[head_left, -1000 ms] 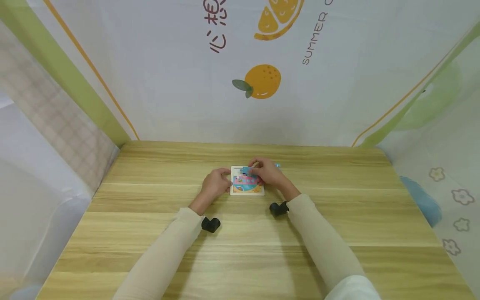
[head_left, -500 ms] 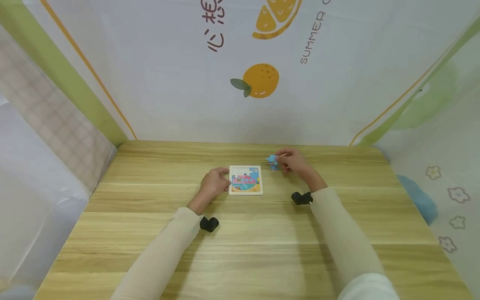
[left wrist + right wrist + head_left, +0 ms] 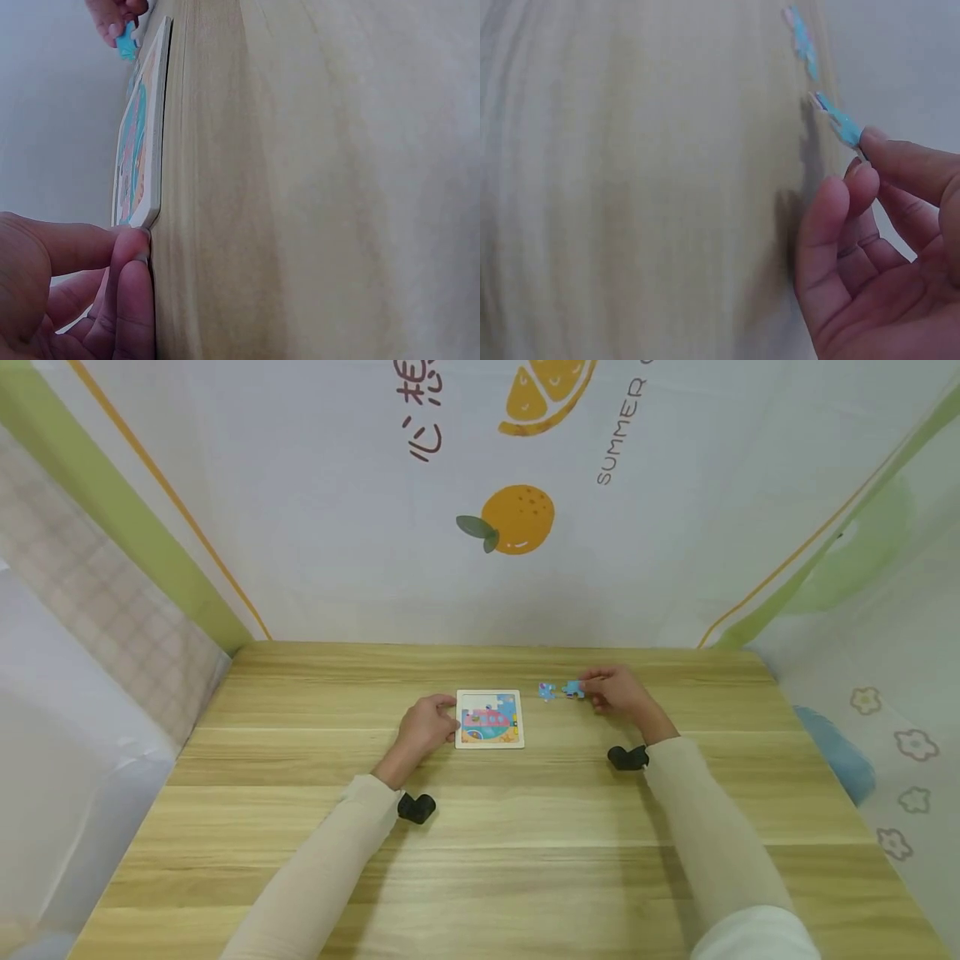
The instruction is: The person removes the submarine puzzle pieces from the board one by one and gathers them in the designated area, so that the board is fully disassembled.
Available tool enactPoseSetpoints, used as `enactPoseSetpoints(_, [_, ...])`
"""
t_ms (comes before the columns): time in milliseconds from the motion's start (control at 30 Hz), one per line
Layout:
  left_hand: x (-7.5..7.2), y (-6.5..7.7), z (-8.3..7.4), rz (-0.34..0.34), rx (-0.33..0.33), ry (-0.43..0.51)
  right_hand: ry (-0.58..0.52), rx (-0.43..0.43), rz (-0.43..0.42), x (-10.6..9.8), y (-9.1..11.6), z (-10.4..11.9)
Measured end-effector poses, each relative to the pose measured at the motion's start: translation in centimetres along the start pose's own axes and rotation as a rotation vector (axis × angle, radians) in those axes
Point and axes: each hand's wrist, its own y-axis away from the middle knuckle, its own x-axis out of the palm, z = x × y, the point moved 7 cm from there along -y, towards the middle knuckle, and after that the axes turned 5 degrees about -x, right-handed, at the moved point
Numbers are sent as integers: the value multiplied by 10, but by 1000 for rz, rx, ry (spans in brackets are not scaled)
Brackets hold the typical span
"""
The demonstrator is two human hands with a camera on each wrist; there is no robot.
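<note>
A square jigsaw puzzle board [image 3: 490, 745] with a white frame lies flat on the table in the head view. Its picture is pink, teal and blue, with a pale bare patch at the upper left. My left hand [image 3: 427, 728] holds the board's left edge; thumb and fingertips meet at its corner in the left wrist view. Right of the board, my right hand [image 3: 618, 692] pinches a blue puzzle piece [image 3: 844, 129] between thumb and finger, tilted in the right wrist view. A second blue puzzle piece [image 3: 547, 691] rests on the table between board and right hand.
The wooden table [image 3: 510, 877] reaches back to a white printed curtain [image 3: 360, 527]. More curtains hang along both sides. Each wrist carries a black camera mount, such as the left mount [image 3: 417, 808].
My right hand has left the board's upper part and moved right, where it now holds a puzzle piece beside another one. The left hand has stayed at the board's left edge.
</note>
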Motion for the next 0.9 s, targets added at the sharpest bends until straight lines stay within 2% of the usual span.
enactPoseSetpoints(300, [0, 0, 1, -1, 9, 6, 104, 14, -10, 2, 0, -2])
enactPoseSetpoints(600, [0, 1, 1, -9, 2, -11, 283, -64, -46, 3, -4, -3])
enactPoseSetpoints(900, [-1, 1, 0, -14, -5, -2, 272, -54, -63, 2, -4, -5])
